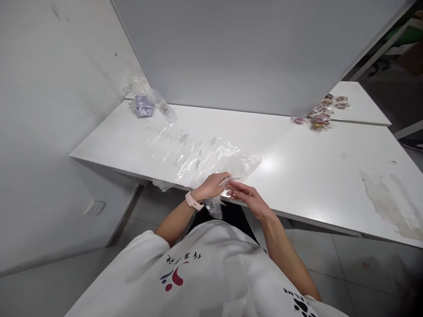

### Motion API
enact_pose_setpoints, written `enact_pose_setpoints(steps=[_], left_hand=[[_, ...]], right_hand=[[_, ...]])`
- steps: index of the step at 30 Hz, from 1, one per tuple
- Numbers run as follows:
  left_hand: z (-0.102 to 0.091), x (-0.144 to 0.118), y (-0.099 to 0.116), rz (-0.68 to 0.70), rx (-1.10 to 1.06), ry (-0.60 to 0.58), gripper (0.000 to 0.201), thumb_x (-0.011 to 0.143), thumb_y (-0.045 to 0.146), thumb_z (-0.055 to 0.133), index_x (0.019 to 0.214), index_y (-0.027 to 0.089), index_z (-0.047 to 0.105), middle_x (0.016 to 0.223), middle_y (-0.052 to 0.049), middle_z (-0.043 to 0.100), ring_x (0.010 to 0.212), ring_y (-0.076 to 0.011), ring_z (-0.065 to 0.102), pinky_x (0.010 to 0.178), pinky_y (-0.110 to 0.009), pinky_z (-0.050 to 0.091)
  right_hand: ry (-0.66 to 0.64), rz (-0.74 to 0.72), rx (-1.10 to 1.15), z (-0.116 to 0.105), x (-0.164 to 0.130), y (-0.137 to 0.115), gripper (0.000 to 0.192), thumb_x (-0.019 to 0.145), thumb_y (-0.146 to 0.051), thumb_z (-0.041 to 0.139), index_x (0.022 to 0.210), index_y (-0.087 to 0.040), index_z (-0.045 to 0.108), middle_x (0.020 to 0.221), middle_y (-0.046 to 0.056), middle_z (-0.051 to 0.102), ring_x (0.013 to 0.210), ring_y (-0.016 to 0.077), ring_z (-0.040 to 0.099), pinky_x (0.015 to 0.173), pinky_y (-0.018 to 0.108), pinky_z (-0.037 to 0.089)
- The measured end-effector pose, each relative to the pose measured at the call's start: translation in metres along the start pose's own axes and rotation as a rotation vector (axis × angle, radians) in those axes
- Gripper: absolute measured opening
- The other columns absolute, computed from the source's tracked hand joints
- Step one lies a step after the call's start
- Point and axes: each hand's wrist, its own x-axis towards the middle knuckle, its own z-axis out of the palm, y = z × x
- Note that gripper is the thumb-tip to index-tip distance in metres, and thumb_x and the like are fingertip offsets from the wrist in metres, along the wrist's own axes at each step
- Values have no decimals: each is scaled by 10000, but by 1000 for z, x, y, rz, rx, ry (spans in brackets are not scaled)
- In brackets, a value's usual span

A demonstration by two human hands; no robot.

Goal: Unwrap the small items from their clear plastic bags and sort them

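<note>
A clear plastic bag [243, 166] lies at the front edge of the white table, its near end between my two hands. My left hand [212, 186], with a pink band at the wrist, is closed on that end. The fingertips of my right hand [251, 200] meet the same plastic from the other side, and its fingers look bent in a loose pinch. More clear plastic bags [198, 154] spread flat to the left, overlapping. Some crumpled plastic [214, 208] hangs over the edge below my hands. Fingers partly hide what is gripped.
At the back left stand a purple packet [144, 106] and crumpled clear wrapping [137, 83]. Several small bagged items [320, 116] are heaped at the right end of the grey partition [224, 57]. A brownish stain [385, 204] marks the table's [317, 176] right side.
</note>
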Motion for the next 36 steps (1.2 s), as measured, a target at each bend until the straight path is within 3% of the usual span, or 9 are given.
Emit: enact_pose_setpoints(steps=[3, 9, 12, 14, 17, 20, 24, 30, 36], left_hand=[[-28, -27, -13, 27, 28, 130, 397, 846, 13, 419, 1107, 209, 644, 981, -24, 740, 780, -166, 683, 680, -318, 567], [-122, -78, -41, 96, 550, 927, 413, 878, 27, 443, 1169, 214, 670, 981, -51, 735, 893, -212, 675, 753, -363, 549], [-145, -75, -71, 11, 703, 1044, 377, 928, 57, 421, 1122, 219, 700, 1016, -58, 745, 933, -224, 664, 823, -386, 526], [-142, -64, -96, -175, 712, 864, 418, 952, 61, 364, 1177, 207, 685, 1142, -79, 731, 1028, -245, 646, 886, -419, 515], [-120, -52, -126, -398, 622, 422, 414, 942, 72, 400, 1257, 176, 647, 1208, -91, 713, 1076, -262, 644, 920, -425, 520], [-99, -54, -138, -340, 551, 71, 432, 905, 246, 562, 1331, 190, 597, 1282, -78, 683, 1122, -265, 655, 954, -383, 522], [-85, -66, -134, -290, 557, -336, 892, 836, 461, 632, 1575, 153, 238, 1628, -192, 290, 1491, -375, 304, 1167, -480, 340], [-64, -79, -134, -239, 767, -219, 932, 730, 40, 613, 1569, 119, 215, 1618, -272, 250, 1492, -442, 265, 1151, -571, 315], [-66, -105, -146, -245, 539, -44, 603, 869, 37, 376, 1440, 203, 478, 1438, -121, 579, 1324, -306, 551, 877, -371, 531]], right_hand=[[47, -54, -119, 3, -2, -6, 406, 848, -474, 715, 1201, -275, 723, 1235, 64, 703, 1048, 220, 665, 991, 438, 504], [65, -164, -193, 23, 7, -17, 403, 867, -518, 685, 1185, -272, 712, 1160, 65, 711, 977, 201, 656, 945, 419, 522], [33, -141, -207, 36, 13, -13, 420, 861, -542, 678, 1173, -262, 712, 1140, 68, 713, 930, 191, 656, 942, 419, 526], [21, -114, -203, 43, 17, -6, 442, 849, -564, 679, 1159, -251, 713, 1114, 69, 718, 918, 189, 661, 953, 421, 525], [19, -93, -206, 48, 22, 9, 471, 824, -591, 684, 1124, -229, 719, 1066, 73, 723, 927, 193, 666, 964, 421, 525], [52, -106, -241, 47, 28, 22, 481, 813, -602, 680, 1088, -210, 722, 1018, 75, 719, 859, 181, 653, 898, 406, 550], [82, -150, -234, 44, 33, 28, 493, 814, -611, 663, 1071, -194, 713, 1004, 80, 704, 783, 162, 626, 776, 369, 568], [105, -190, -270, 46, 27, 29, 436, 860, -568, 630, 1089, -206, 708, 998, 70, 703, 798, 163, 626, 825, 382, 566], [155, -292, -430, 49, 23, 33, 417, 940, -535, 524, 1165, -225, 687, 1045, 88, 706, 844, 200, 654, 820, 397, 566]])
